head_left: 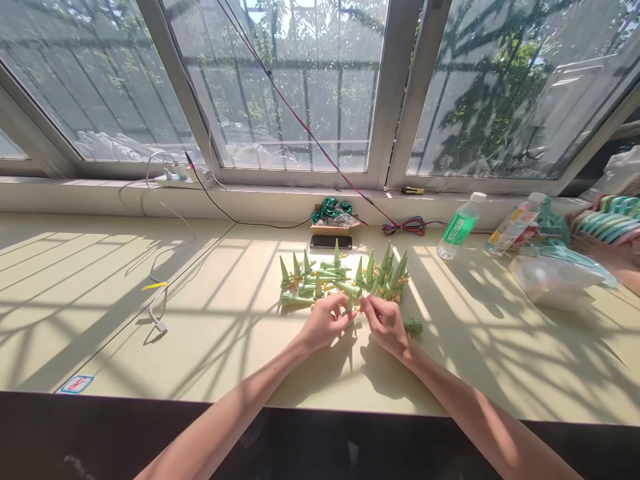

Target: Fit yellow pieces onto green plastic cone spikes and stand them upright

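Between the thumb and fingers of my left hand (pixel 326 325) is a small green cone (pixel 349 305), its tip pointing up. My right hand (pixel 387 325) is closed in a pinch just to its right; whatever those fingertips hold is too small to make out. Past both hands, several green cones (pixel 388 257) stand upright with small yellowish bits around their bases. Green tube-shaped pieces (pixel 297 300) lie among them, partly hidden by my left hand. Another green cylindrical piece (pixel 414 326) rests beside my right wrist.
Behind the pieces lie a black phone (pixel 331 242) and a small box with green material (pixel 332 212). A green-labelled bottle (pixel 459 227), a plastic bag (pixel 553 281) and another person's hand (pixel 607 260) are at right. A white cable (pixel 159 323) lies left.
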Motion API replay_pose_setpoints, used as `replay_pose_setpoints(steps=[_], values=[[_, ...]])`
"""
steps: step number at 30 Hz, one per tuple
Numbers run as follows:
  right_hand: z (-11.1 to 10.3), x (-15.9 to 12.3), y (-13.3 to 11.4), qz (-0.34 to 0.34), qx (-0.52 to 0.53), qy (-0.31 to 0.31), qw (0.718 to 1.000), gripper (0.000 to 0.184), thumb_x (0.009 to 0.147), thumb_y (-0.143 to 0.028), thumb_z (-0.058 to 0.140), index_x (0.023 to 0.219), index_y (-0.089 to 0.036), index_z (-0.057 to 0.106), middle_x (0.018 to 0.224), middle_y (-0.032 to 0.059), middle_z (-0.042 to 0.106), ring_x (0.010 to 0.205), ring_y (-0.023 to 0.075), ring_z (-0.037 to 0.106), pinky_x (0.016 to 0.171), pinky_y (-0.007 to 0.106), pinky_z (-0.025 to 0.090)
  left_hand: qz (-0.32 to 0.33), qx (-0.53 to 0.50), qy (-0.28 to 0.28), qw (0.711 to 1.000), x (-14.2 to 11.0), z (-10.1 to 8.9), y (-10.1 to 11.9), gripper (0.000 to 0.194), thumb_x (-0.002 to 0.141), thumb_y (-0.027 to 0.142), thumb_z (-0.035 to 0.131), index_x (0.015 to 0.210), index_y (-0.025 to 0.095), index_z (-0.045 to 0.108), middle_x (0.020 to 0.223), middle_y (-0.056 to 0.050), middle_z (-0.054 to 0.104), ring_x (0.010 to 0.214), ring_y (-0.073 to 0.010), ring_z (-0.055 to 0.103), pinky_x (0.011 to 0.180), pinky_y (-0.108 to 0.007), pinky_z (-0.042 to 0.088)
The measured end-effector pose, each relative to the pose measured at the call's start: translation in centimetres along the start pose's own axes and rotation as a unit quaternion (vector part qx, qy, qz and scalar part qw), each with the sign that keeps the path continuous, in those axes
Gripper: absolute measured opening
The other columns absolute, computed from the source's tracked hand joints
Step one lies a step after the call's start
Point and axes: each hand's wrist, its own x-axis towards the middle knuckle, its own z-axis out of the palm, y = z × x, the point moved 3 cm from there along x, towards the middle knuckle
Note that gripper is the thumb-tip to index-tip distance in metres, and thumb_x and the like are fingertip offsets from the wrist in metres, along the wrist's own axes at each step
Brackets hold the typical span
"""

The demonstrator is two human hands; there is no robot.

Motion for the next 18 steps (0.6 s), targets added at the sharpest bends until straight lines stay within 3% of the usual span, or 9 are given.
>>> replay_pose_setpoints(steps=[6, 10, 14, 18], values=[[0.0, 0.0, 0.2, -0.012, -0.008, 0.007, 1.000, 0.054, 0.100, -0.055, 0.037, 0.059, -0.022, 0.042, 0.050, -0.0022, 0.040, 0.047, 0.0111, 0.035, 0.050, 0.028, 0.028, 0.024, 0.012, -0.008, 1.000, -0.1, -0.3, 0.7, 0.025, 0.088, 0.036, 0.063, 0.073, 0.016, 0.060, 0.077, -0.002, 0.056, 0.061, -0.0111, 0.052, 0.049, -0.020, 0.044], [0.1, 0.0, 0.3, -0.018, 0.002, 0.008, 1.000, 0.053, 0.101, -0.055, 0.036, 0.062, -0.021, 0.048, 0.050, -0.0027, 0.039, 0.047, 0.0111, 0.037, 0.050, 0.027, 0.029, 0.012, 0.037, -0.006, 0.999, -0.4, -2.1, 2.6, 0.024, 0.088, 0.037, 0.065, 0.078, 0.016, 0.069, 0.078, -0.005, 0.064, 0.064, -0.0135, 0.055, 0.052, -0.022, 0.047], [0.2, -0.1, 0.5, -0.021, 0.010, -0.003, 1.000, 0.050, 0.102, -0.050, 0.038, 0.063, -0.021, 0.050, 0.051, -0.0020, 0.041, 0.047, 0.0118, 0.036, 0.050, 0.028, 0.030, -0.036, 0.065, 0.088, 0.993, -1.0, -6.4, 3.9, 0.026, 0.084, 0.043, 0.069, 0.080, 0.017, 0.071, 0.080, -0.005, 0.069, 0.066, -0.0155, 0.060, 0.058, -0.025, 0.051], [0.4, -0.3, 0.7, -0.020, 0.014, -0.015, 1.000, 0.050, 0.102, -0.050, 0.037, 0.063, -0.022, 0.050, 0.054, -0.0004, 0.044, 0.048, 0.0132, 0.038, 0.051, 0.029, 0.032, -0.088, 0.105, 0.220, 0.966, -1.4, -11.7, 3.3, 0.038, 0.082, 0.052, 0.068, 0.092, 0.016, 0.074, 0.085, -0.007, 0.074, 0.062, -0.0181, 0.064, 0.048, -0.024, 0.046]])
